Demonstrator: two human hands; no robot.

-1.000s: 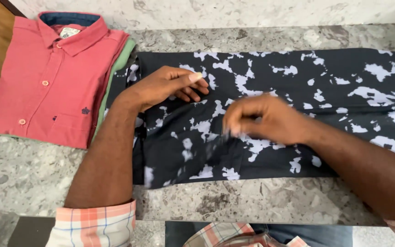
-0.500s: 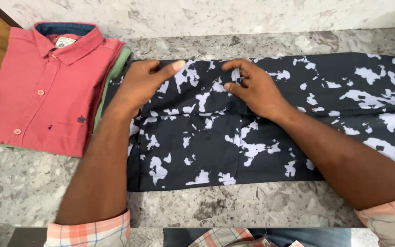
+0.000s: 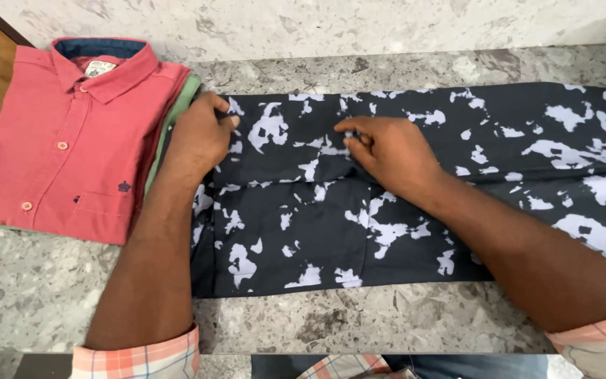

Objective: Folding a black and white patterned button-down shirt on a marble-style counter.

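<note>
A folded red shirt point(image 3: 64, 133) lies on top of a green one point(image 3: 177, 112) just left of the left hand point(image 3: 198, 137), which rests with fingers curled on the left end of a dark patterned garment point(image 3: 401, 203). To its right, apart from it, the right hand point(image 3: 394, 151) pinches a fold of that garment between thumb and fingers. The garment stretches beneath both hands across the speckled tabletop point(image 3: 359, 319).

Home laundry spot: stone counter point(image 3: 359, 319), folded shirts point(image 3: 71, 133)
</note>
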